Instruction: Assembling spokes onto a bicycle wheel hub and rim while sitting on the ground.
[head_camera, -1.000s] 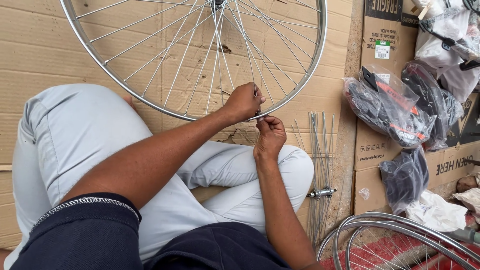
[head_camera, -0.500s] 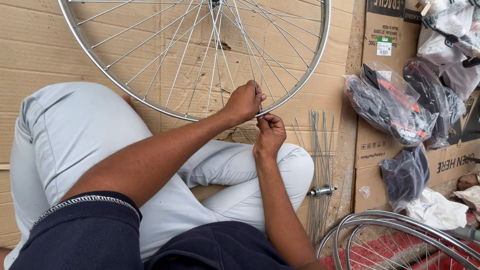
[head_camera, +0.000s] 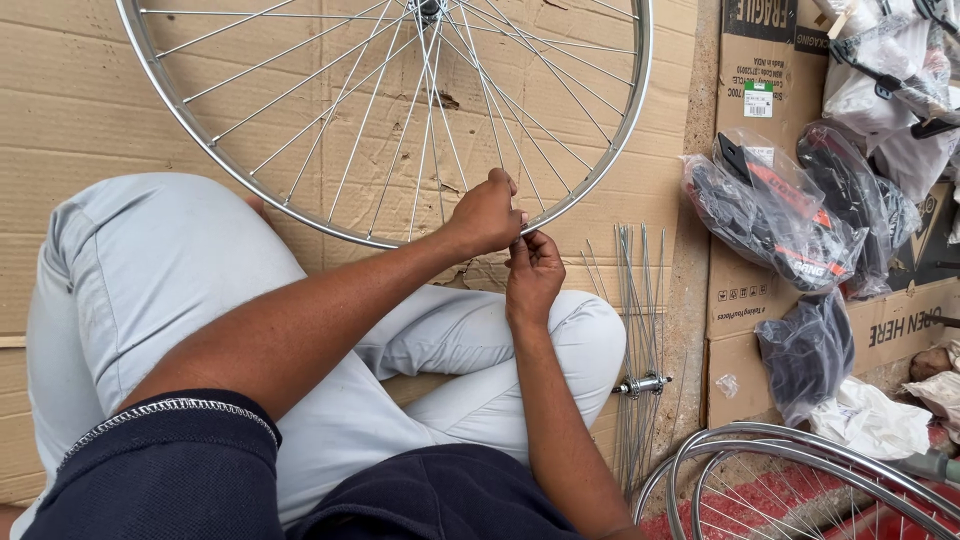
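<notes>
A silver spoked bicycle wheel (head_camera: 300, 215) lies on flattened cardboard in front of my crossed legs. My left hand (head_camera: 487, 212) rests on the near part of the rim, fingers pinched around a spoke just inside the rim. Just below it, my right hand (head_camera: 532, 272) pinches something small at the rim's outer edge; what it holds is too small to make out. The two hands almost touch. My knees in pale trousers sit under the wheel's near edge.
A bundle of loose spokes (head_camera: 634, 330) and a metal hub (head_camera: 643, 384) lie to the right of my knee. Bagged black bicycle parts (head_camera: 775, 220) sit on cardboard boxes (head_camera: 745, 90) at right. More silver rims (head_camera: 800, 470) lie at bottom right.
Both hands stay at the same spot on the rim. The right hand has shifted slightly up towards the left hand.
</notes>
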